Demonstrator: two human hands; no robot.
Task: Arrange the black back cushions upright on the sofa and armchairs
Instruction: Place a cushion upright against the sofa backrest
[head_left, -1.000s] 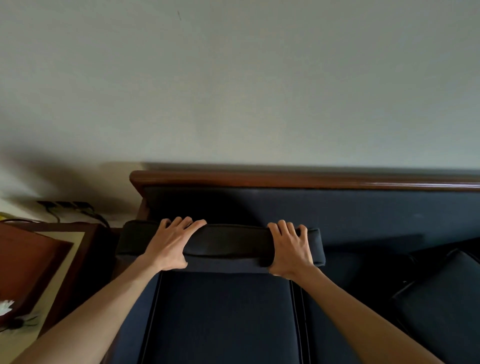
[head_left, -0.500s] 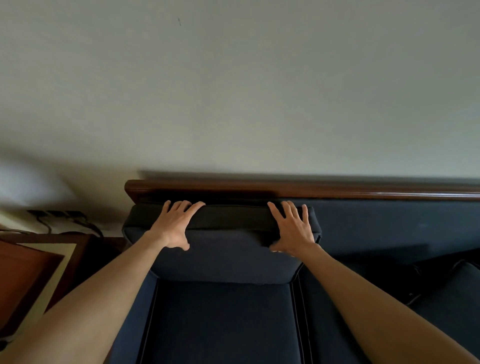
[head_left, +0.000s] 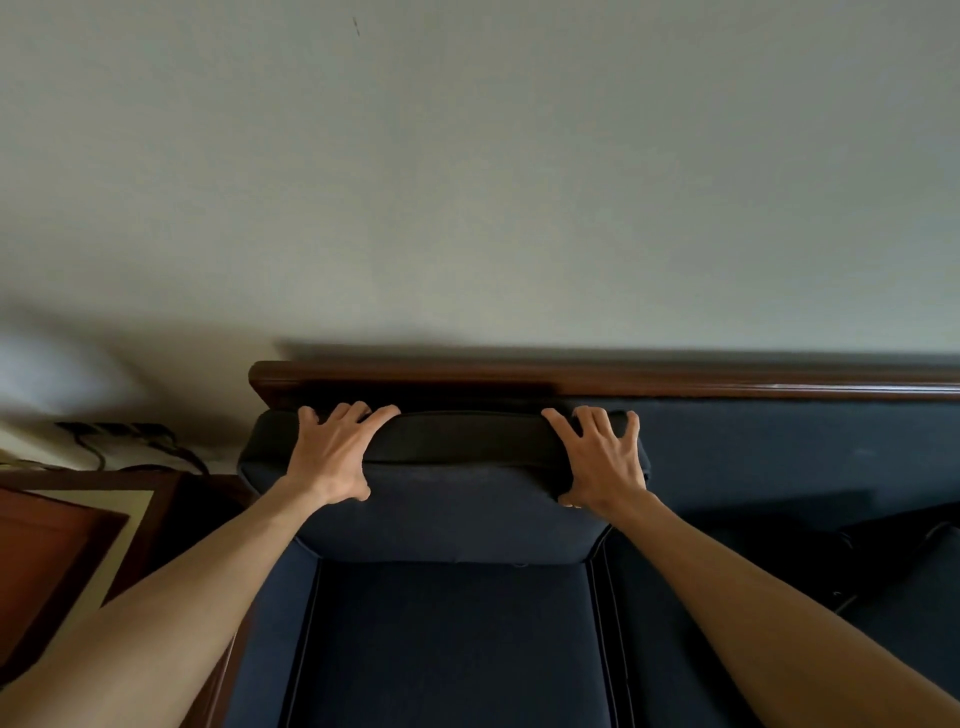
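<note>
A dark back cushion (head_left: 447, 512) stands upright at the left end of the sofa (head_left: 779, 452), leaning against the backrest just under the wooden top rail (head_left: 623, 378). My left hand (head_left: 335, 454) grips its top edge near the left corner, fingers over the top and thumb on the front. Near the right corner my right hand (head_left: 602, 460) holds the same edge the same way. Another dark cushion (head_left: 898, 582) lies tilted on the seat at the far right, partly cut off by the frame.
The seat cushion (head_left: 447, 639) lies below the upright one. A wooden side table (head_left: 78, 530) stands left of the sofa, with cables and a power strip (head_left: 119, 431) by the wall behind it. A pale wall fills the upper view.
Both hands lifted the cushion from lying low on the seat and tipped it up and back against the backrest, where it stands under the rail. The grip stayed on the top edge.
</note>
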